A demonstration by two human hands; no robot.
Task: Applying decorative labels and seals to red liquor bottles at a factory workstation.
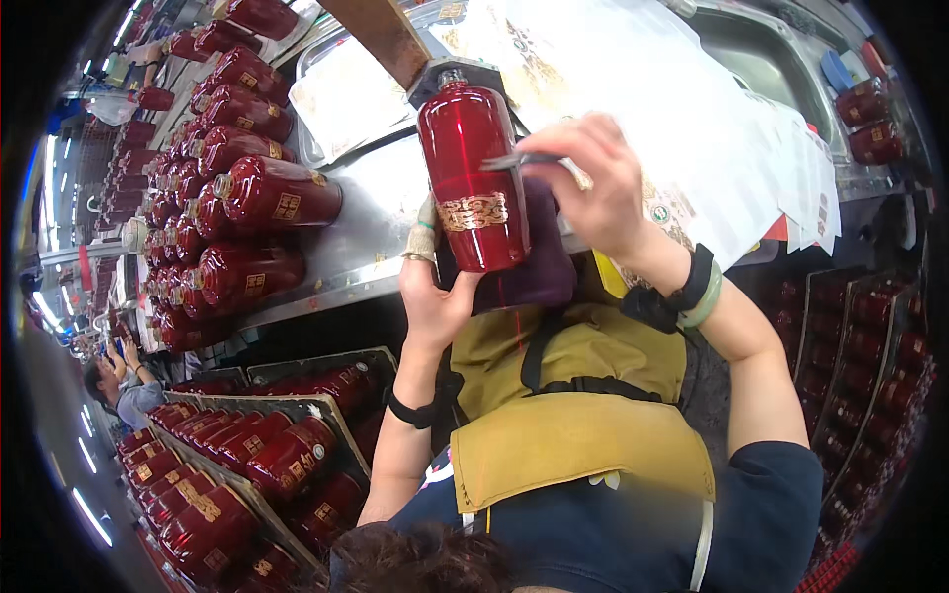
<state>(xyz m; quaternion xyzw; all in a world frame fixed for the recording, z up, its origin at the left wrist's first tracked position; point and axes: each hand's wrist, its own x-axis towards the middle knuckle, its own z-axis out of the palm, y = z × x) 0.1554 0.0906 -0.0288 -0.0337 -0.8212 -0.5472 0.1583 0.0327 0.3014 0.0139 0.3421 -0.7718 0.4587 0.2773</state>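
Observation:
A glossy dark red glass bottle (473, 124) with a clear threaded neck stands upright in front of me, its neck by a metal bracket. My left hand (435, 301) is closed around its lower left side, and one finger wears a pale wrap (421, 239). A gold ornamental decal (473, 211) sits on the bottle's lower part. My right hand (605, 188) pinches dark tweezers (519, 159), whose tips overlap the bottle's right side above the decal; whether they touch it cannot be told. Thin red lines of light cross the glass. Behind the bottle lies a dark purple cloth (554, 247).
Many red bottles (282, 193) crowd the metal table at left. White decal sheets (672, 119) cover the right side, beside a steel sink (761, 64). A tray (341, 94) lies behind. Crates of bottles (287, 460) stand lower left and right. A person (133, 381) is far left.

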